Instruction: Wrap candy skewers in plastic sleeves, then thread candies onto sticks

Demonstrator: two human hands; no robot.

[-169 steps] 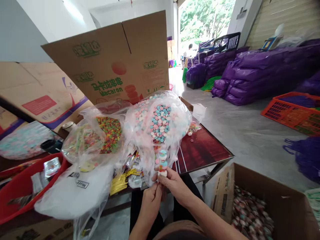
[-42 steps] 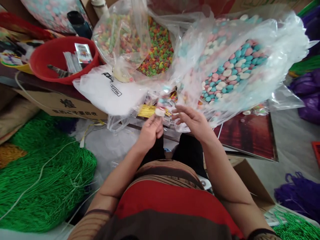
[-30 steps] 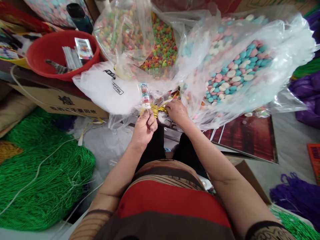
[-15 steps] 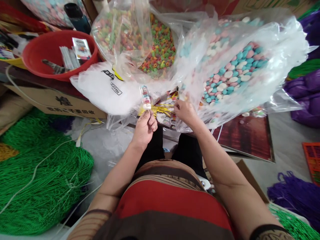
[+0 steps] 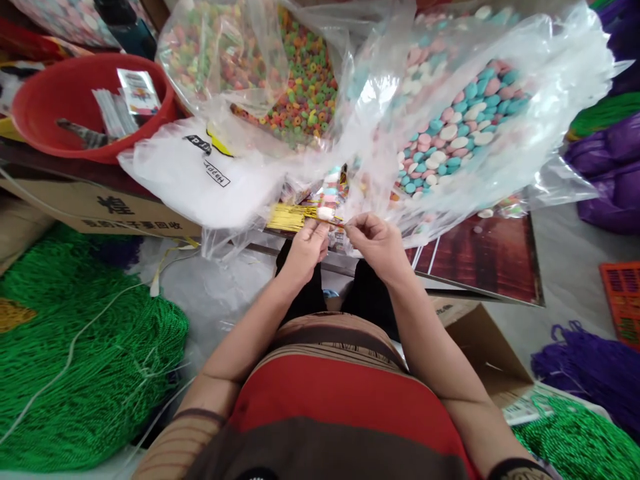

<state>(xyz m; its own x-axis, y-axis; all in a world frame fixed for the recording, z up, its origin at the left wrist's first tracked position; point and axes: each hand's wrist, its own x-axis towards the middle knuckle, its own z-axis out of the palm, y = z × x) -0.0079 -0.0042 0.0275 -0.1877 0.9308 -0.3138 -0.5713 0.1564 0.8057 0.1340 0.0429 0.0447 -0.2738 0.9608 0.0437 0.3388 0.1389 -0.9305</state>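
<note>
Your left hand (image 5: 306, 252), at the middle of the frame, has its grip closed on the lower end of a slim, clear plastic packet of stacked pastel pieces (image 5: 328, 193), which points up and away from you. Your right hand (image 5: 379, 245) is just beside it, the grip pinched together on the end of a thin yellow tie (image 5: 338, 222) that runs across to your left fingertips. Left of the packet, a flat bundle of yellow ties (image 5: 286, 217) lies at the near edge of the dark red bench (image 5: 493, 263).

In the upper left of the frame, your round red plastic bowl (image 5: 43, 90) holds a printed white sachet (image 5: 139, 93), a sheaf of thin white strips (image 5: 114, 113) and a dark striped piece (image 5: 83, 134). A large clear plastic bag at upper centre (image 5: 213, 57) contains small red, orange, yellow and green rings (image 5: 313, 97). At upper right, a bulging clear bag (image 5: 565, 70) is filled with pink, blue and white discs (image 5: 460, 137). White translucent bags marked "Happy" (image 5: 220, 200) lie flat below the rings.
</note>
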